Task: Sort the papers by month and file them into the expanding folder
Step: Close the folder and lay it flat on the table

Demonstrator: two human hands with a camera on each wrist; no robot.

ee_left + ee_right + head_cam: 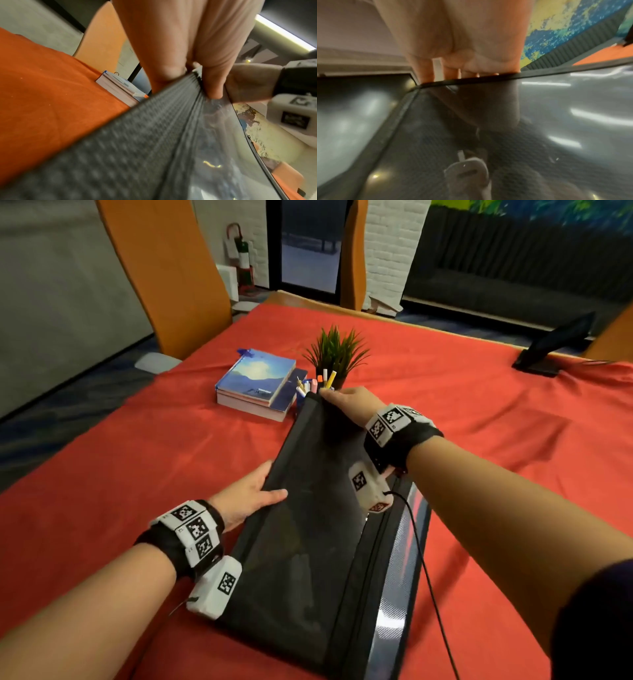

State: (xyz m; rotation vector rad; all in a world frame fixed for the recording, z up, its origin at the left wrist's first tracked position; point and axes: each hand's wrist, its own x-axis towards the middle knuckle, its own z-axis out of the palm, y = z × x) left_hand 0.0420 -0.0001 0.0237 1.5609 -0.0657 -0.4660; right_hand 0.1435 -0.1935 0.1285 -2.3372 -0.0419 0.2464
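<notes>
A black mesh-textured expanding folder (308,542) lies lengthwise on the red tablecloth, its upper panel tilted up off the table. My left hand (265,484) grips its left edge halfway along, thumb on top and fingers underneath. In the left wrist view that hand (193,70) pinches the pleated edge of the folder (137,148). My right hand (334,397) holds the folder's far corner, and in the right wrist view its fingers (450,69) curl over the top rim of the folder (471,135). No loose papers are in view.
A stack of books (255,383), a pen holder with markers (315,386) and a small potted plant (337,350) stand just beyond the folder. A black stand (555,347) sits at the far right. An orange chair (164,275) is at the far left edge.
</notes>
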